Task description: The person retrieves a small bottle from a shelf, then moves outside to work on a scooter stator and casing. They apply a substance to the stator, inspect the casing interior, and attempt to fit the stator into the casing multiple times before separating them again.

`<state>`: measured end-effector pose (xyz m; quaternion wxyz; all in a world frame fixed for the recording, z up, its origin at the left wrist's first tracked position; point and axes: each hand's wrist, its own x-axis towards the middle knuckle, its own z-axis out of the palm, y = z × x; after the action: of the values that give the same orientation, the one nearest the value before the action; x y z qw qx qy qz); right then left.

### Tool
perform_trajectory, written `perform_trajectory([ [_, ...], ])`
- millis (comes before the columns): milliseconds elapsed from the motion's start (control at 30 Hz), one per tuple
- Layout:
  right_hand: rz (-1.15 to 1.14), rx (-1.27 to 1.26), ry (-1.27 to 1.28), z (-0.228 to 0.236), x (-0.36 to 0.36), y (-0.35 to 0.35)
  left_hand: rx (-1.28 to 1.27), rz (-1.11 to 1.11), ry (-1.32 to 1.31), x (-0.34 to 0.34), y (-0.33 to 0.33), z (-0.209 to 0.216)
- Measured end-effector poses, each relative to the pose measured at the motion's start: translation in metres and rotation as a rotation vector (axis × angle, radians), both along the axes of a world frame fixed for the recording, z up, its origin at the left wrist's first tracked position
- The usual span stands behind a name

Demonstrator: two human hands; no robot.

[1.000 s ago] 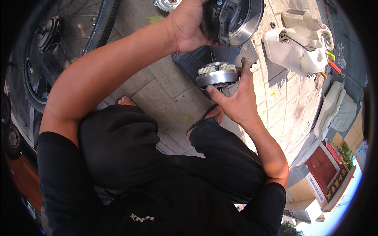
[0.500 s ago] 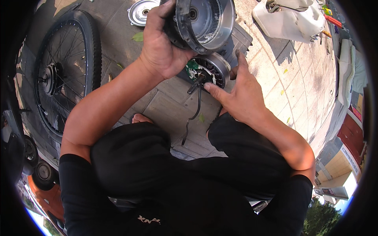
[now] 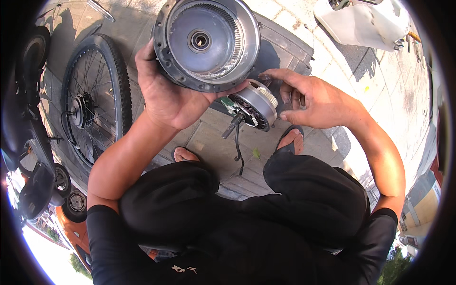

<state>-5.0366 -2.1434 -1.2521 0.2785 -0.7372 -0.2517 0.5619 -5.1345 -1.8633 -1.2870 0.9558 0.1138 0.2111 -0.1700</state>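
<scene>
A grey metal hub motor shell [image 3: 209, 42] is raised in my left hand [image 3: 166, 95], which grips it from below at its rim. Its hollow side faces me, showing a toothed ring with whitish grease and a bearing in the middle. Just below and to the right sits the motor core [image 3: 259, 107], tilted, with a pale gear on its far side, a green board, and an axle pointing towards me. A black cable [image 3: 238, 152] trails from the axle. My right hand [image 3: 316, 97] hovers right of the core with thumb and bent fingers apart, nothing in it.
A dark grey ribbed slab [image 3: 285, 45] lies on the paving behind the core. At the left lies a spoked wheel [image 3: 97, 104] with a hub motor, near a parked motorbike [image 3: 38, 123]. A cut white plastic container [image 3: 363, 23] stands at the far right.
The shell has turned its open side more towards me and shifted left. My right hand has let go of the motor core and moved off to the right.
</scene>
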Motion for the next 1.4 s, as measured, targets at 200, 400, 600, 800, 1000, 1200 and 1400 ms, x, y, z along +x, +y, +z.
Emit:
perform_trajectory([
  [200, 0.29, 0.299, -0.254, -0.028, 0.028, 0.008, 0.076, -0.018, 0.03, -0.006, -0.004, 0.004],
  [400, 0.419, 0.223, -0.149, -0.024, 0.037, 0.016, 0.212, 0.01, 0.134, -0.006, -0.003, 0.009],
  [600, 0.423, 0.189, -0.055, -0.014, 0.04, 0.02, 0.322, -0.05, 0.198, -0.003, 0.001, 0.008],
  [800, 0.467, 0.209, -0.136, -0.019, 0.039, 0.017, 0.352, -0.082, 0.219, -0.01, 0.01, 0.0],
  [1000, 0.529, 0.027, -0.049, -0.004, 0.043, 0.029, 0.38, -0.076, 0.235, -0.005, 0.007, -0.002],
  [1200, 0.567, -0.005, -0.044, -0.004, 0.041, 0.033, 0.152, 0.074, 0.167, -0.007, 0.009, -0.006],
  [1400, 0.35, 0.172, 0.012, -0.017, 0.033, 0.008, 0.288, 0.118, 0.193, -0.009, 0.007, 0.0],
])
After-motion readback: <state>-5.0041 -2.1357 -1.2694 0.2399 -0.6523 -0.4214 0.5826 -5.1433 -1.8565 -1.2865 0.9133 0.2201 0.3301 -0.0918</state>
